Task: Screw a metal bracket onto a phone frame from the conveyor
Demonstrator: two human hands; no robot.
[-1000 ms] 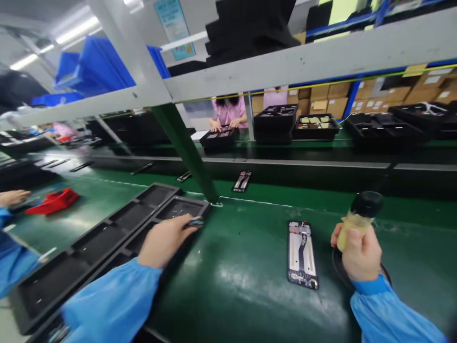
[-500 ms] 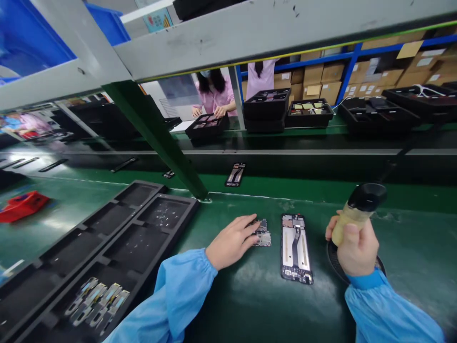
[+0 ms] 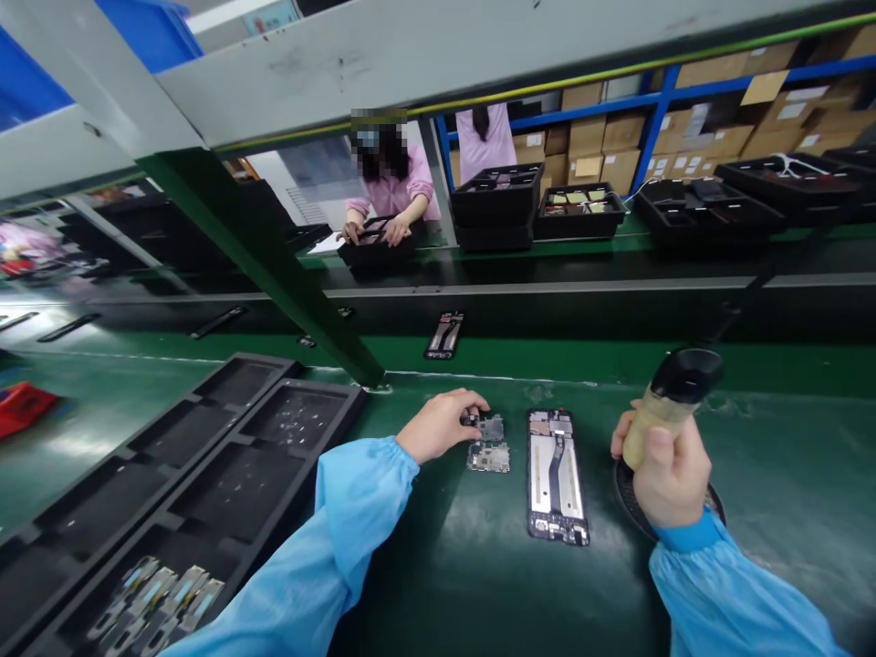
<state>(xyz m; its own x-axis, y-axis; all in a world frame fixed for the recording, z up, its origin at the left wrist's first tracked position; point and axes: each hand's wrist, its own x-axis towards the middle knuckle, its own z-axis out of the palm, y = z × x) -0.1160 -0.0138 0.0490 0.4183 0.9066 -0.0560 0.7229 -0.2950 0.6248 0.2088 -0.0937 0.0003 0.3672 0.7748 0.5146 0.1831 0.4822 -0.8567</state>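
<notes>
My left hand (image 3: 443,425) pinches the left edge of the upper part of a phone circuit board (image 3: 488,457) lying on the green bench, its thumb and fingers closed there. To the right of the board lies an opened phone (image 3: 556,479), face down, its inner metal frame and a black ribbon cable showing. My right hand (image 3: 672,470) is wrapped round a corded electric screwdriver (image 3: 667,415) with a yellowish grip and black top, held upright over a round dark dish (image 3: 628,497). The hand and dish hide its tip.
Black compartment trays (image 3: 301,456) stand at the left, one holding several metal phone parts (image 3: 154,602). A green post (image 3: 274,274) slants down to the bench. Another phone frame (image 3: 444,335) lies beyond, on the green strip. Across the line, a co-worker (image 3: 390,182) handles a black tray.
My left hand has drawn back from over the circuit board to its left edge, baring more of it. The view has shifted slightly. My right hand stays over the dish with the screwdriver.
</notes>
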